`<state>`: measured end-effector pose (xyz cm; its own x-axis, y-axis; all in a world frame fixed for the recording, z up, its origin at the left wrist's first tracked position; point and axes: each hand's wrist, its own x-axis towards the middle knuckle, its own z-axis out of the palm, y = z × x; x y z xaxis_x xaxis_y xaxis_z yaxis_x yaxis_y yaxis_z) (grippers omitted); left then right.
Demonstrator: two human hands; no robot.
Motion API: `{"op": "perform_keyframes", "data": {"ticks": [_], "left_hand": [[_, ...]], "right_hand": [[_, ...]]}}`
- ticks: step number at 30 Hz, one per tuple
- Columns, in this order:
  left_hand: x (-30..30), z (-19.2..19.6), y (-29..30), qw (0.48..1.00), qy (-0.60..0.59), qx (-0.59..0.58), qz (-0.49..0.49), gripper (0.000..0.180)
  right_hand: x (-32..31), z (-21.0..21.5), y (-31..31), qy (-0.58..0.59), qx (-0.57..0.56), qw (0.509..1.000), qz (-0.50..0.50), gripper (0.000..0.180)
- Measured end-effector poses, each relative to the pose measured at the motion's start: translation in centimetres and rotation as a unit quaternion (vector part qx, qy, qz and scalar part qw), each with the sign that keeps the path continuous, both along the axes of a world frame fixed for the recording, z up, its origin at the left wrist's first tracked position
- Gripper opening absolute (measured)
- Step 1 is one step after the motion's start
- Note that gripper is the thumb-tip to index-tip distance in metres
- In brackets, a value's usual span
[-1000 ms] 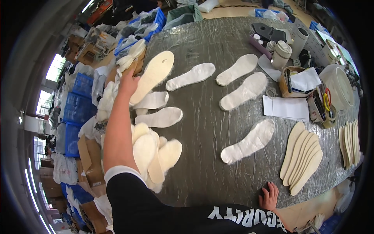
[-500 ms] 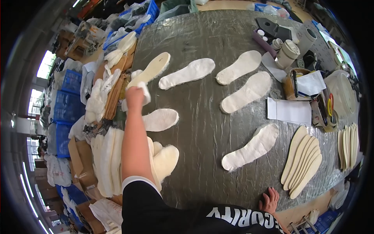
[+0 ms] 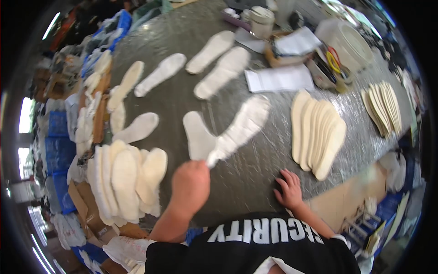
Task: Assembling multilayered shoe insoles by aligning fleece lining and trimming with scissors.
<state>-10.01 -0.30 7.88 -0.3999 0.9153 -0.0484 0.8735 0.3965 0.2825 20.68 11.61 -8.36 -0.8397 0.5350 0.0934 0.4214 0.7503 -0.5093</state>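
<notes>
My left hand (image 3: 190, 187) is closed at the lower end of a cream-white insole (image 3: 198, 134) that stands up from the fist over the table. Right beside it lies a fluffy white insole (image 3: 244, 125); its narrow end meets my fingers, and motion blur hides whether I pinch that one too. My right hand (image 3: 289, 189) rests at the table's near edge, fingers spread and holding nothing. Further off lie a pair of white insoles (image 3: 222, 73), a single white insole (image 3: 160, 74), a cream insole (image 3: 127, 84) and a pale insole (image 3: 138, 128).
A thick pile of fleecy insoles (image 3: 125, 182) sits at the left. On the right are a fanned stack of cream insoles (image 3: 319, 132) and a smaller stack (image 3: 383, 109). White paper (image 3: 279, 78), scissors (image 3: 335, 59) and a white tub (image 3: 351, 43) stand farther back.
My left hand has come back from the far left towards the middle near me, bringing an insole beside the fluffy one. The view has turned and shifted right. My right hand stays at the edge.
</notes>
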Motion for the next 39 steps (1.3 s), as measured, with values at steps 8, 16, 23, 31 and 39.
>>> {"op": "perform_keyframes", "data": {"ticks": [8, 16, 23, 31, 39], "left_hand": [[17.2, -8.5, 5.2, 0.914, -0.375, -0.042, -0.149, 0.012], [19.1, -9.4, 7.2, 0.696, -0.692, -0.111, 0.157, 0.021], [9.0, -11.0, 9.0, 0.927, -0.304, 0.083, 0.206, 0.021], [17.8, -6.7, 5.8, 0.745, -0.655, 0.022, 0.124, 0.028], [10.5, -10.3, 6.1, 0.799, -0.554, 0.037, 0.229, 0.018]], "right_hand": [[2.9, 1.0, -1.7, 0.317, -0.429, 0.840, -0.101, 0.063], [7.8, 1.2, 0.2, 0.170, -0.337, 0.902, -0.211, 0.025], [5.6, 1.3, 0.1, 0.188, -0.419, 0.861, -0.217, 0.038], [1.8, 4.9, 1.8, 0.177, -0.206, 0.961, -0.042, 0.050], [1.0, 4.6, 0.7, 0.175, -0.184, 0.964, -0.074, 0.016]]}}
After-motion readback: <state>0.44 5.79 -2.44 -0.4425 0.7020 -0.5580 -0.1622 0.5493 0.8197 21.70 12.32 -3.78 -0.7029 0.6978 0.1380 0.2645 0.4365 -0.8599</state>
